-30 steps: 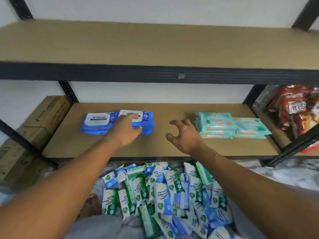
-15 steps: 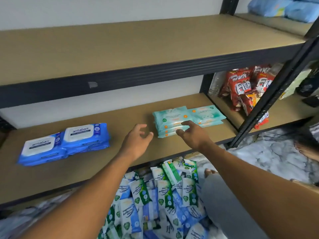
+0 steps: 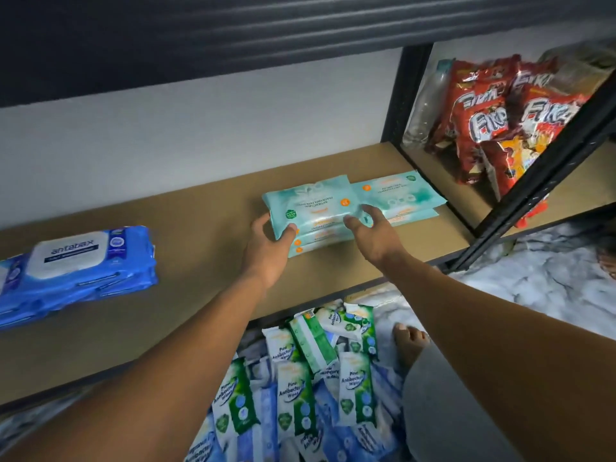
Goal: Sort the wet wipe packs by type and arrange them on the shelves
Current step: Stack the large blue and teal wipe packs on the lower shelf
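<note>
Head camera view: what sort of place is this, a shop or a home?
Probably a small shop's stockroom: a metal rack shelf holds stacked teal wipe packs and blue wipe packs, red snack bags fill the next bay, and loose wipe packs lie heaped on the floor.

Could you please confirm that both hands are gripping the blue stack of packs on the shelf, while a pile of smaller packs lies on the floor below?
Not quite: the head view shows the left hand and right hand gripping the teal stack, not the blue stack, which lies untouched further left on the shelf. The pile does lie on the floor below.
</note>
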A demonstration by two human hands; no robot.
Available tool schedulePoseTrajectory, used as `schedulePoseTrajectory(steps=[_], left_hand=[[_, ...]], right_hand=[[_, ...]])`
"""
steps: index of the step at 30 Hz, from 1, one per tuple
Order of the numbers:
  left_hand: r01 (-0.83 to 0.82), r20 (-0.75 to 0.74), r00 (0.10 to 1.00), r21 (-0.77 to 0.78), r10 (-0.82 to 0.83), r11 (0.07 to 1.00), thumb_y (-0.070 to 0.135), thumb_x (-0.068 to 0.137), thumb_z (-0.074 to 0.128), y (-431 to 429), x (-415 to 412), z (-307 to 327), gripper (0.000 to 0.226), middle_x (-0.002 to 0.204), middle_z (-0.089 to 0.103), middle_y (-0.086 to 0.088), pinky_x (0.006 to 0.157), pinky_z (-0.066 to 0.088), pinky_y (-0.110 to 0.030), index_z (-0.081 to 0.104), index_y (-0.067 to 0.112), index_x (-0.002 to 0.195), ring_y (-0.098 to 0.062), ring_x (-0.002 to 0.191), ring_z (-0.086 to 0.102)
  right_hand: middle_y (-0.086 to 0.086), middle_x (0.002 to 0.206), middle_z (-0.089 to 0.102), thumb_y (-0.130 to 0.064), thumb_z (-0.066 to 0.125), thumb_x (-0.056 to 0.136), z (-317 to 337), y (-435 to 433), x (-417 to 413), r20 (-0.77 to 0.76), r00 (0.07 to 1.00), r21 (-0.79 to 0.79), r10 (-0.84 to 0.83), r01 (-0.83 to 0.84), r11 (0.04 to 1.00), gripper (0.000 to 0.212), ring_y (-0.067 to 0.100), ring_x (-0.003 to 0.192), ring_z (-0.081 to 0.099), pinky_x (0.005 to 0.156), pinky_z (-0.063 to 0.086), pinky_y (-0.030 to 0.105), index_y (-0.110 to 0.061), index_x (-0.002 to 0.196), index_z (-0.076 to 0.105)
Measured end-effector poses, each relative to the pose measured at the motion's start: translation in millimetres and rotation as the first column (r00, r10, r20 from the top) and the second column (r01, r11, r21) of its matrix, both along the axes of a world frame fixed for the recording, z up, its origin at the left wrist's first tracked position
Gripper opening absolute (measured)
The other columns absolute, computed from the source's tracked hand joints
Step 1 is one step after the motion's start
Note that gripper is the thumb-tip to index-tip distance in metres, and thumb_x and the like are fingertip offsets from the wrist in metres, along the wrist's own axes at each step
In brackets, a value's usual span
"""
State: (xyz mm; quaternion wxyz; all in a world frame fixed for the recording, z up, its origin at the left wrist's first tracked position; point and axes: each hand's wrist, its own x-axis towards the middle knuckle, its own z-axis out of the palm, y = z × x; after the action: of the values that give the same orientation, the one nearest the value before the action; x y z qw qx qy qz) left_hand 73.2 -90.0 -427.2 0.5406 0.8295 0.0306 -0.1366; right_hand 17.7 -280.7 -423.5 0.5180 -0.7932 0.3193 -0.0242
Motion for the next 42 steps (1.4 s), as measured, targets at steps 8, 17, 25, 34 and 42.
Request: schedulePoseTrajectory(steps=[8, 17, 25, 34, 42], left_hand=[[-0.066, -0.088, 0.994, -0.044, 0.062, 0.997, 0.051, 0.092, 0.059, -17, 8, -26, 0.064, 0.115, 0.056, 0.005, 0.097, 0.051, -0.044, 0.034, 0.026, 0.145, -0.020, 0.104, 0.060], [-0.024, -0.024, 0.999, -0.007, 0.024, 1.000, 0.036, 0.099, 0.054, -23, 12, -35, 0.033, 0.111, 0.064, 0.000, 0.076, 0.043, -0.025, 0.053, 0.014, 0.124, -0.016, 0.090, 0.061], [-0.222, -0.013, 0.975, -0.042, 0.221, 0.974, 0.043, 0.092, 0.061, -12, 29, -40, 0.046, 0.110, 0.065, -0.002, 0.085, 0.051, -0.033, 0.054, 0.010, 0.124, -0.023, 0.094, 0.062], [-0.325, -0.333, 0.915, -0.280, 0.226, 0.903, 0.070, 0.061, 0.069, -20, 13, -23, 0.087, 0.118, 0.062, 0.002, 0.048, 0.054, -0.027, 0.046, 0.023, 0.131, -0.028, 0.101, 0.065], [-0.290, -0.487, 0.866, -0.303, 0.114, 0.908, 0.078, 0.057, 0.070, -36, 3, -30, 0.089, 0.121, 0.058, 0.003, 0.057, 0.058, -0.032, 0.045, 0.030, 0.127, -0.027, 0.105, 0.061]], right_hand=[[0.012, 0.143, 0.049, -0.052, 0.056, 0.095, -24, 8, 14, 0.065, 0.993, 0.127, -0.096, 0.088, 0.988, 0.070, 0.032, 0.127, 0.050, 0.100, 0.036, 0.032, -0.033, 0.153, 0.021], [0.006, 0.115, 0.053, -0.051, 0.052, 0.096, -27, 7, 25, 0.067, 0.991, 0.153, -0.119, 0.107, 0.982, 0.056, 0.026, 0.103, 0.056, 0.093, 0.043, 0.036, -0.029, 0.140, 0.025], [0.014, 0.119, 0.058, -0.050, 0.049, 0.098, -33, 31, 14, 0.062, 0.997, 0.022, -0.046, 0.045, 0.999, 0.050, 0.029, 0.102, 0.056, 0.088, 0.040, 0.031, -0.018, 0.132, 0.030], [0.017, 0.114, 0.058, -0.059, 0.042, 0.093, -31, 71, 0, 0.039, 0.999, 0.028, -0.034, 0.033, 0.999, 0.035, 0.033, 0.102, 0.057, 0.092, 0.042, 0.039, -0.030, 0.112, 0.036], [0.014, 0.140, 0.046, -0.066, 0.046, 0.088, -17, 13, 51, 0.002, 0.983, 0.170, -0.183, 0.180, 0.969, 0.067, 0.033, 0.124, 0.048, 0.110, 0.037, 0.045, -0.030, 0.143, 0.036]])
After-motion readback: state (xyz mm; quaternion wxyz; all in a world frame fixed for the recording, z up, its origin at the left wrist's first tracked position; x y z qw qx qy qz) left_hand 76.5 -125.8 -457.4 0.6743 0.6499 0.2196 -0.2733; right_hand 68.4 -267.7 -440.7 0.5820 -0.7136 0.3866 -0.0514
